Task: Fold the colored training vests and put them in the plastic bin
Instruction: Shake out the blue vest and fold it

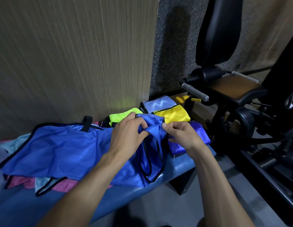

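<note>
At the upper left of your frame stands a wood-grain wall panel (pixel 73 54). Upper centre shows dark speckled wall covering (pixel 173 46). At right sits a black exercise machine (pixel 224 89); along the bottom, a blue padded bench (pixel 180 166) over grey floor (pixel 167 205).

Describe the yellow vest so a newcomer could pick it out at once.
Start at the blue padded bench along the wood-grain wall and go to its far right end, where folded vests are stacked. The yellow vest lies there, just beyond the right hand. It is pure yellow with black trim, between a pale blue vest and a neon green one.
</note>
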The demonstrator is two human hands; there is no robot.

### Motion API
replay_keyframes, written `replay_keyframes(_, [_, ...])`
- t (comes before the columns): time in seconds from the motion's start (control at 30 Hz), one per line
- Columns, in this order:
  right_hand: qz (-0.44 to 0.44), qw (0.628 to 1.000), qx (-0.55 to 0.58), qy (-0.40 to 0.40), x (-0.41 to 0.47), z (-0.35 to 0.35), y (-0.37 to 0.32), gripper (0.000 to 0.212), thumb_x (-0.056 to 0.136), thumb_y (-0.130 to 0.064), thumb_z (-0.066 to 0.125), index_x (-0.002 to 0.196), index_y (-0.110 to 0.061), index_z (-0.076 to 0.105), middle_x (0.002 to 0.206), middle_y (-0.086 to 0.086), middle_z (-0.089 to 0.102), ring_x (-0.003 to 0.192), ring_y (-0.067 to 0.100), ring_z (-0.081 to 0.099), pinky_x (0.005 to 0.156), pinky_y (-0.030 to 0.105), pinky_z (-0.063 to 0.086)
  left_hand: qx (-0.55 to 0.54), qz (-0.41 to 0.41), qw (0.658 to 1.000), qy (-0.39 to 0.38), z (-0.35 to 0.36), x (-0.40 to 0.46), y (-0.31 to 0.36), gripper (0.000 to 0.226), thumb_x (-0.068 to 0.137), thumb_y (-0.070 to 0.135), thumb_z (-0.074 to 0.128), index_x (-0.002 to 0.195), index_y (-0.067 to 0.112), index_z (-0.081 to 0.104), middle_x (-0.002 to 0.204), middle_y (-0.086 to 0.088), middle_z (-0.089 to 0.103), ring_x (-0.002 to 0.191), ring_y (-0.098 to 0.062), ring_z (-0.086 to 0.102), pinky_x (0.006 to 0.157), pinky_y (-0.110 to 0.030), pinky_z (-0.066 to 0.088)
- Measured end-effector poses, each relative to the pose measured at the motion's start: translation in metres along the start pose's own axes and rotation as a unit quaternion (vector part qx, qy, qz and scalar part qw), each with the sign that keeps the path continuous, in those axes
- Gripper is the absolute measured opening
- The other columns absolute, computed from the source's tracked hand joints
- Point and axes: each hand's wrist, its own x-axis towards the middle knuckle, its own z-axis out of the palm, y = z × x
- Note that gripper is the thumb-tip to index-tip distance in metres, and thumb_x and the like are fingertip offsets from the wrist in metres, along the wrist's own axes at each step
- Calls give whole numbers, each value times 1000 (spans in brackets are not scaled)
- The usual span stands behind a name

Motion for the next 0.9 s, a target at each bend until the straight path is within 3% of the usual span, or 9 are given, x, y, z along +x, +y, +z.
replay_keyframes(0.07, [-1, 1000, 1, 29, 5, 2, 2, 34, 100, -36, 61, 79, -11, 56, 77, 3, 61, 78, 15, 59, 70, 26, 55, 14, 19, 1000, -16, -1, 0, -3, 18, 84, 44, 77, 80, 29, 69, 78, 10, 43, 68, -11, 45, 59, -32, 32])
replay_keyframes(0.2, [-16, 993, -82, 80, 14, 7, 7, 38, 103, -41, 55, 87, -7, 59, 78, 6, 64, 75, 20, 61, 80, 50, 58, 27, 54, 997, -57, -4, -2, -4, 20, 91, 48, 69, 90, 28, 71, 83, 10, 45, 71, -12, 45, 61, -32, 33])
replay_keyframes(0.27, [-16, 991, -79, 102, 18, 9, 9, 42, 103, -42, 55, 93, -1, 59, 78, 9, 63, 74, 23, 60, 83, 55, 57, 44, 74, 995, -60, -5, -2, -3, 21, 96, 46, 62, 96, 26, 70, 92, 11, 49, 79, -11, 46, 63, -32, 34])
replay_keyframes(0.43, [5, 991, 71, 109, 19, 15, 10, 31, 100, -39, 63, 84, -12, 62, 68, 5, 64, 67, 24, 56, 69, 44, 53, 76, 107, 987, -96, -4, 2, -3, 31, 105, 43, 42, 103, 23, 65, 100, 10, 46, 103, -13, 49, 66, -36, 43])
replay_keyframes(0.53, [37, 990, 134, -3, 8, 12, 1, 44, 85, -50, 76, 108, -14, 66, 81, 2, 70, 67, 17, 58, 65, 34, 48, 99, 95, 984, -117, -3, 8, -4, 32, 107, 41, 34, 98, 19, 57, 98, 8, 40, 102, -17, 47, 66, -37, 43])
replay_keyframes(0.63, [39, 991, 97, -89, 6, 11, 1, 64, 66, -48, 93, 120, -26, 66, 105, 5, 77, 93, 22, 69, 78, 41, 43, 113, 103, 978, -145, -5, 13, -4, 28, 108, 38, 29, 89, 22, 40, 96, 7, 35, 99, -20, 46, 65, -41, 44])
replay_keyframes(0.73, [27, 991, 120, -48, 10, 13, 4, 85, 56, -39, 98, 130, -21, 61, 109, 12, 77, 105, 27, 72, 104, 53, 48, 115, 127, 971, -165, -5, 17, -6, 28, 108, 38, 29, 87, 22, 39, 94, 7, 33, 96, -20, 45, 68, -47, 50])
replay_keyframes(0.9, [10, 988, 148, -35, 8, 13, 2, 42, 85, -12, 79, 124, -13, 63, 104, 17, 77, 92, 28, 74, 98, 49, 55, 81, 138, 978, -131, -4, 15, -6, 26, 100, 47, 49, 92, 22, 52, 94, 11, 36, 89, -12, 41, 62, -36, 41])
